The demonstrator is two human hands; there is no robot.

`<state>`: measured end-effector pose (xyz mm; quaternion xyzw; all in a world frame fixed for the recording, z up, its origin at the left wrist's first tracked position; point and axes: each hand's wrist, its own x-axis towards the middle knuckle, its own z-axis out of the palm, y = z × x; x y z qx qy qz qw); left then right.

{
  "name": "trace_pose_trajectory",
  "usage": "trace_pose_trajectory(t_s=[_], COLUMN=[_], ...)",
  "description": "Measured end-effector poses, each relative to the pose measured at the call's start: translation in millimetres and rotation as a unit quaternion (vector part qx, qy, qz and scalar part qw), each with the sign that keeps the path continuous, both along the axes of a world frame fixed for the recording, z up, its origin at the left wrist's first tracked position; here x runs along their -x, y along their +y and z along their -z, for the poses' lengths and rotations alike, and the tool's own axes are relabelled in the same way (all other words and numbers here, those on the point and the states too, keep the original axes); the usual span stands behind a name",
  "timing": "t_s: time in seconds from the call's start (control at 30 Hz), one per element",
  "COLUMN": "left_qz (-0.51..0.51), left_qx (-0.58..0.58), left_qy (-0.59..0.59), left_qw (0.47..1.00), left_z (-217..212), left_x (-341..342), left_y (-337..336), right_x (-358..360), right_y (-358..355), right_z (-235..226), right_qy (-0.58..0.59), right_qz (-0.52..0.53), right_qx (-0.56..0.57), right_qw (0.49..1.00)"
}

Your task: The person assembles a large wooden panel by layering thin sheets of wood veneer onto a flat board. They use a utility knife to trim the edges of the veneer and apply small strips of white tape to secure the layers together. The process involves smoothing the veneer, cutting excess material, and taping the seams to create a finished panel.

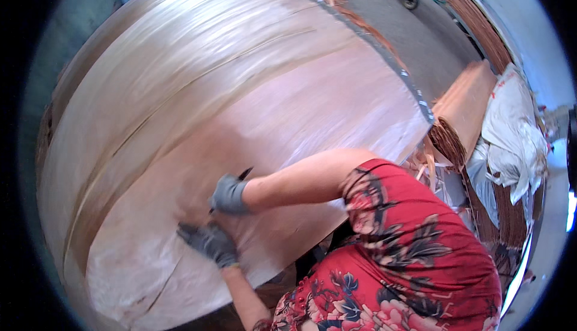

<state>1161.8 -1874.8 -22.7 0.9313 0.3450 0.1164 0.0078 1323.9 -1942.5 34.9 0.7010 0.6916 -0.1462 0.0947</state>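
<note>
Pale wood veneer (288,121) lies spread before the person, a long ripple (142,125) running across it. On it, the left hand (210,245), gloved, looks flat with fingers extended; close by, the gloved right hand (229,196) seems closed around a slim dark tool (245,173). A slip could nick the left hand, and pressing hard over the ripple might split the veneer
</note>
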Motion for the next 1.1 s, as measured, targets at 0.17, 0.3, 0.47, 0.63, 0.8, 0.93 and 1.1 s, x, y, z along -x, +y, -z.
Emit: trace_pose_trajectory(t_s=[0.17, 0.3, 0.47, 0.63, 0.8, 0.93, 1.1], left_qz=[-0.011, -0.05, -0.117, -0.083, -0.108, -0.117, -0.103], left_qx=[-0.051, 0.025, 0.163, 0.042, 0.185, 0.119, 0.17], left_qy=[-0.016, -0.034, -0.131, -0.018, -0.175, -0.097, -0.15], left_qw=[0.998, 0.998, 0.971, 0.995, 0.961, 0.981, 0.968], left_z=[7.9, 13.8, 16.2, 19.4, 14.4, 9.7, 10.9], left_x=[4.2, -1.5, -6.5, -3.9, -13.5, -16.8, -13.5], left_y=[8.2, 9.6, 16.8, 22.1, 12.6, 9.1, 12.5], right_x=[-35.2, -97.0, -164.3, -233.8, -301.8, -353.0, -379.2], right_y=[-23.6, -84.5, -163.2, -244.0, -331.8, -412.7, -470.5], right_z=[5.8, 8.8, 5.4, 8.6, 2.4, -12.1, -6.1], right_qy=[0.035, 0.019, 0.024, 0.099, 0.025, -0.041, -0.071], right_qz=[0.049, 0.01, 0.057, 0.126, 0.179, 0.208, 0.271], right_qx=[0.084, 0.071, -0.001, -0.059, -0.059, -0.012, 0.029], right_qw=[0.995, 0.997, 0.998, 0.985, 0.982, 0.977, 0.96])
